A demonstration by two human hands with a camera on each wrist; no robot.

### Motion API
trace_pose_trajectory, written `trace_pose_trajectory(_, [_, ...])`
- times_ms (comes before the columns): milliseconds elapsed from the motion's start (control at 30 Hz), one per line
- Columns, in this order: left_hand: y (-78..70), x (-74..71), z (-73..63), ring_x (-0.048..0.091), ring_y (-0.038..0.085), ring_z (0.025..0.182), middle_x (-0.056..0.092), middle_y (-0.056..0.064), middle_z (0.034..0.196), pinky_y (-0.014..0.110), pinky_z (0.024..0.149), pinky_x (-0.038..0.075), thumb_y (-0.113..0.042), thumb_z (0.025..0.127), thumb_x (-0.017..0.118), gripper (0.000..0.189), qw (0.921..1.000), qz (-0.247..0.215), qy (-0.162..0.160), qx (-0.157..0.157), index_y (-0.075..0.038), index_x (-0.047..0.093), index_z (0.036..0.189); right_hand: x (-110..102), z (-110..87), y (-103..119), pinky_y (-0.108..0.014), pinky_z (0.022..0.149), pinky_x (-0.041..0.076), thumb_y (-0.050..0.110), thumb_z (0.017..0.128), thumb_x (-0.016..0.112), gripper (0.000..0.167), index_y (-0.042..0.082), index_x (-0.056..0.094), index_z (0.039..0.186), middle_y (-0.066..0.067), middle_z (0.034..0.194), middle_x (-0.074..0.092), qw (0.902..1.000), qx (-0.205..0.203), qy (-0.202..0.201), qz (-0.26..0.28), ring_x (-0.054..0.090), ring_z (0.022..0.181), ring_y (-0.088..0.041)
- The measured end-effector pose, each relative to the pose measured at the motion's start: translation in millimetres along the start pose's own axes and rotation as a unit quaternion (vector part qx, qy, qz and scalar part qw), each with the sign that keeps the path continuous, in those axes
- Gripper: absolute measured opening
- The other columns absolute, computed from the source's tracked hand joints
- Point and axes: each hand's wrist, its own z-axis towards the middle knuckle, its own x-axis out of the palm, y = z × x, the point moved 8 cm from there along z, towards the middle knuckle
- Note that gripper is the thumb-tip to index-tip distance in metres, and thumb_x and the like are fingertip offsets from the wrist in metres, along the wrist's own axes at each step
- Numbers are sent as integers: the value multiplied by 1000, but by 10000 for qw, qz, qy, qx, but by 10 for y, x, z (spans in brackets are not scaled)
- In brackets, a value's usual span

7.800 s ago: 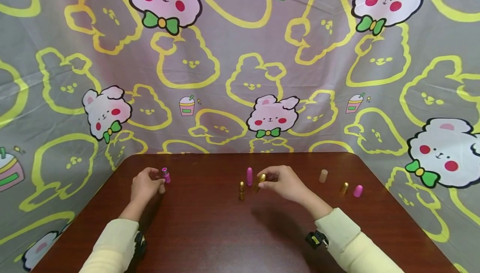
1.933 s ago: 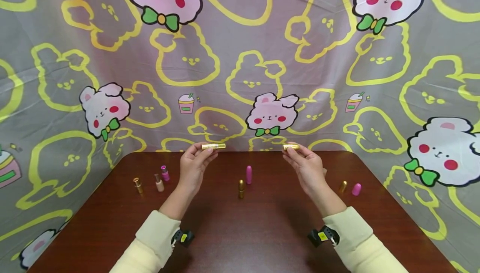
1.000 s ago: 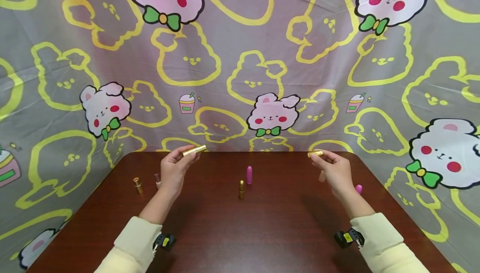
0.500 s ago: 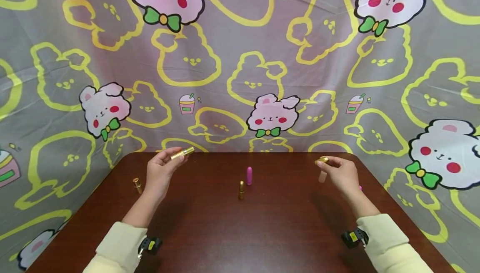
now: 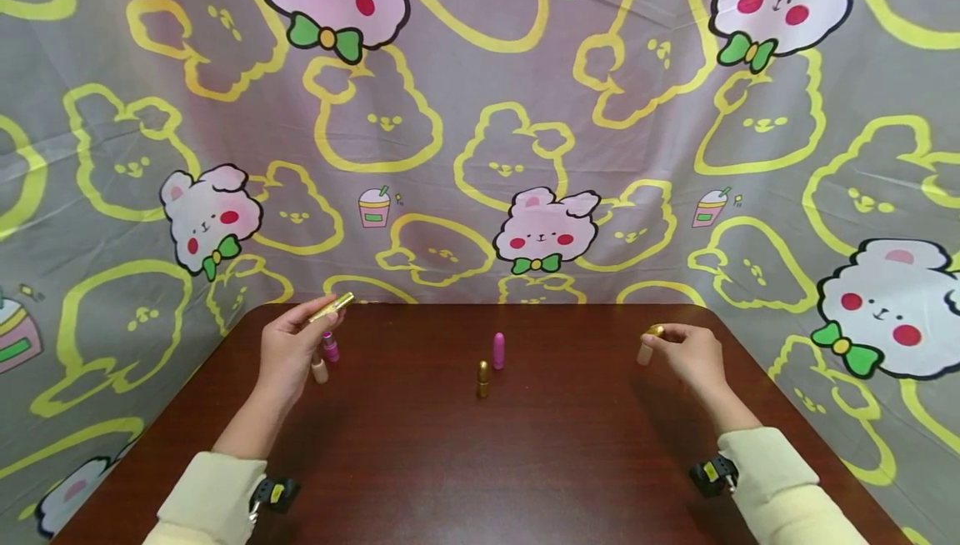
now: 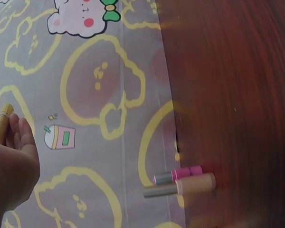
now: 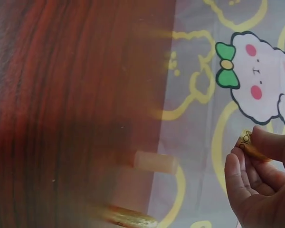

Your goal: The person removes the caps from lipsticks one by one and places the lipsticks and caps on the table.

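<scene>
Tabletop point(image 5: 525, 445), left hand point(image 5: 282, 353) raised, right hand point(image 5: 692, 355) pinching

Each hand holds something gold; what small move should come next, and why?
Perhaps lower the right hand to set its gold cap by the standing beige cap: the gold one is held above the table, apart from the gold tube in the left hand.

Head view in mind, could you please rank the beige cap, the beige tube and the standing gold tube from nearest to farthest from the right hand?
1. Beige cap: right side, close by the right hand.
2. Standing gold tube: near the table's middle.
3. Beige tube: left side, near the left hand.
</scene>
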Motion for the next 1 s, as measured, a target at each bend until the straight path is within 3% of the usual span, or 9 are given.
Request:
trace_pose_trajectory(100, [3, -89, -2, 64, 10, 57, 73, -1, 80, 22, 39, 46, -3, 88, 71, 22, 10000, 55, -78, -18, 2, 70, 109, 39, 0, -41, -32, 58, 40, 28, 88, 73, 34, -3, 71, 103, -16, 98, 70, 9997, -14, 194, -158, 53, 80, -27])
trace_pose_trajectory(233, [-6, -209, -10, 66, 11, 70, 71, -3, 83, 19, 62, 53, -8, 88, 72, 25, 9989, 451, -153, -13, 4, 68, 110, 69, 2, -90, -33, 54, 40, 30, 87, 73, 33, 0, 72, 100, -13, 95, 69, 9987, 115, 381, -327, 52, 75, -26])
trace_pose_trajectory(333, [-4, -288, -8, 66, 10, 73, 71, -5, 84, 18, 71, 53, -9, 87, 73, 24, 9976, 657, -216, -66, 3, 68, 109, 76, 8, -109, -36, 53, 40, 31, 84, 74, 30, 4, 74, 96, -12, 94, 70, 9976, 200, 457, -470, 53, 75, -27])
trace_pose_trajectory(500, [3, -458, 14, 65, 5, 76, 70, -8, 79, 15, 66, 50, -5, 84, 76, 14, 9947, 807, -618, -167, -6, 71, 96, 103, 23, -92, -44, 60, 45, 23, 81, 75, 20, 4, 74, 87, -9, 86, 69, 9951, -103, 589, -790, 57, 79, -29])
trace_pose_trajectory(667, [16, -633, 27, 63, 3, 76, 69, -10, 78, 15, 63, 47, -6, 82, 77, 13, 9899, 972, -987, -295, -11, 70, 92, 170, 36, -82, -38, 62, 42, 14, 80, 73, 13, 2, 72, 76, -4, 69, 62, 9911, -436, 773, -990, 52, 71, -27])
trace_pose_trajectory(833, [24, -763, 35, 58, 4, 83, 65, -12, 87, 11, 66, 48, -6, 84, 75, 27, 9852, 1247, -1115, -367, -6, 69, 110, 224, 53, -164, -36, 58, 42, 12, 76, 70, 9, 3, 72, 76, -6, 71, 63, 9894, -316, 895, -1099, 52, 69, -27])
trace_pose_trajectory(1000, [38, -877, 51, 57, -3, 83, 62, -20, 86, 9, 67, 47, -9, 87, 73, 43, 9768, 1761, -1114, -488, 1, 62, 128, 275, 60, -203, -34, 54, 40, 10, 76, 68, 8, 4, 70, 71, -5, 65, 61, 9874, -369, 968, -1195, 50, 64, -26])
